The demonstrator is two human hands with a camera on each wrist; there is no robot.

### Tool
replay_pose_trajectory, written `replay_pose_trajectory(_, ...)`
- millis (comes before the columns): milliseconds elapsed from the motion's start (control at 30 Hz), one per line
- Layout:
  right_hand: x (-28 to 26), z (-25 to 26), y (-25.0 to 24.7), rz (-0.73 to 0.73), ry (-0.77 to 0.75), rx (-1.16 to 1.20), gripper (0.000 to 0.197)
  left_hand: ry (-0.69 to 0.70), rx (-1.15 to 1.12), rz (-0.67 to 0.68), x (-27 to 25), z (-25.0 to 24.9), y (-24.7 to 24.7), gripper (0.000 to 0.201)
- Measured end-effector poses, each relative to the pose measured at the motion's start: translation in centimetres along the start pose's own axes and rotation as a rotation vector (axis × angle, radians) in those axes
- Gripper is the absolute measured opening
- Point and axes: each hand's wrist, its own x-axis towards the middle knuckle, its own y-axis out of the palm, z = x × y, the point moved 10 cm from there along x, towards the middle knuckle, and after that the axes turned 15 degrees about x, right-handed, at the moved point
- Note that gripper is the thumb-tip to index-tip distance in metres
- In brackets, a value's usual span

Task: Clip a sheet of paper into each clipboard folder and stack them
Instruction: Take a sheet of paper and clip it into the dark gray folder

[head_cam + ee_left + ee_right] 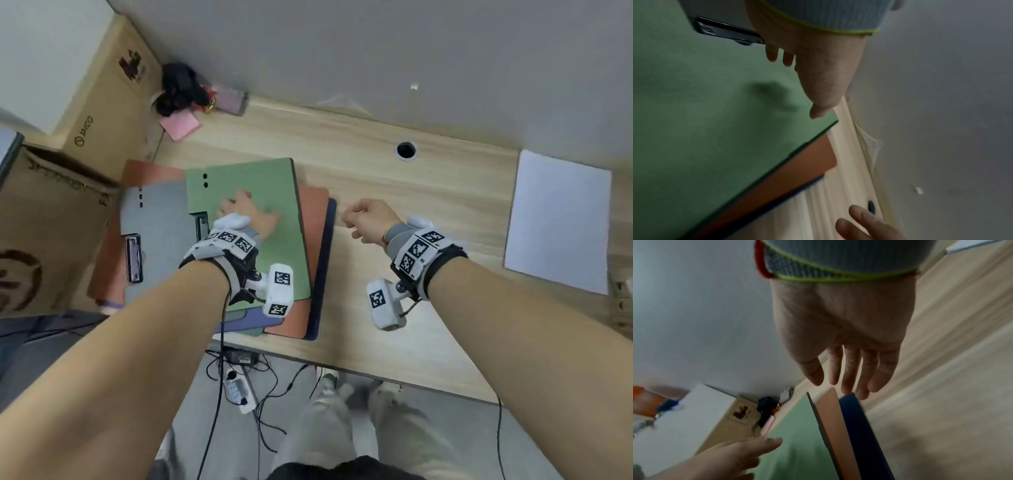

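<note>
A green clipboard folder (pixel 281 246) (pixel 705 129) (pixel 797 443) lies shut on top of an untidy stack at the desk's left. Beneath it show an orange folder (pixel 313 233) (pixel 830 418) and a navy one (pixel 325 274) (pixel 857 426). My left hand (pixel 248 212) (pixel 818 73) rests flat on the green cover, fingers spread, beside a black clip (pixel 725 32). Left of the stack lies a grey folder (pixel 157 222) with its metal clip (pixel 133 255). My right hand (pixel 364 219) (pixel 842 353) hovers empty just right of the stack, fingers relaxed. A white sheet of paper (pixel 558 219) lies at the far right.
Cardboard boxes (pixel 102 102) stand against the desk's left end. Pink sticky notes (pixel 180 126) and a black bundle (pixel 178 89) sit at the back left. A cable hole (pixel 406 150) is near the wall. Bare wood desk (pixel 428 212) lies between stack and paper.
</note>
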Motion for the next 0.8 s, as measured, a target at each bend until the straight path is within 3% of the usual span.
replay_pose_trajectory(133, 1.2, -1.9, 3.0, 0.043, 0.063, -0.029, 0.005, -0.199, 0.07, 0.001, 1.2, 5.0, 1.0, 0.102)
replay_pose_trajectory(200, 1.5, -2.7, 4.2, 0.061, 0.089, -0.048, 0.004, -0.255, 0.08, 0.016, 2.0, 6.8, 2.0, 0.122)
replay_pose_trajectory(300, 1.9, -2.8, 5.3, 0.068, 0.092, -0.069, 0.002, -0.3, 0.085, 0.055, 3.1, 8.6, 2.3, 0.137)
replay_pose_trajectory(467, 2.3, -3.2, 5.5, 0.052, 0.124, -0.069, 0.013, -0.275, 0.099, 0.049, 3.1, 8.0, 1.5, 0.132)
replay_pose_trajectory(567, 2.5, -3.9, 5.6, 0.056, 0.156, -0.031, 0.029, -0.257, 0.055, 0.064, 3.1, 7.2, 1.4, 0.125)
replay_pose_trajectory(733, 1.8, -4.6, 3.9, 0.087, 0.132, -0.057, 0.008, -0.123, 0.06, 0.191, 2.8, 3.7, 2.9, 0.125)
replay_pose_trajectory(800, 2.0, -5.6, 1.5, 0.057, 0.117, 0.007, 0.011, -0.065, 0.05, 0.239, 1.8, 1.4, 3.2, 0.126)
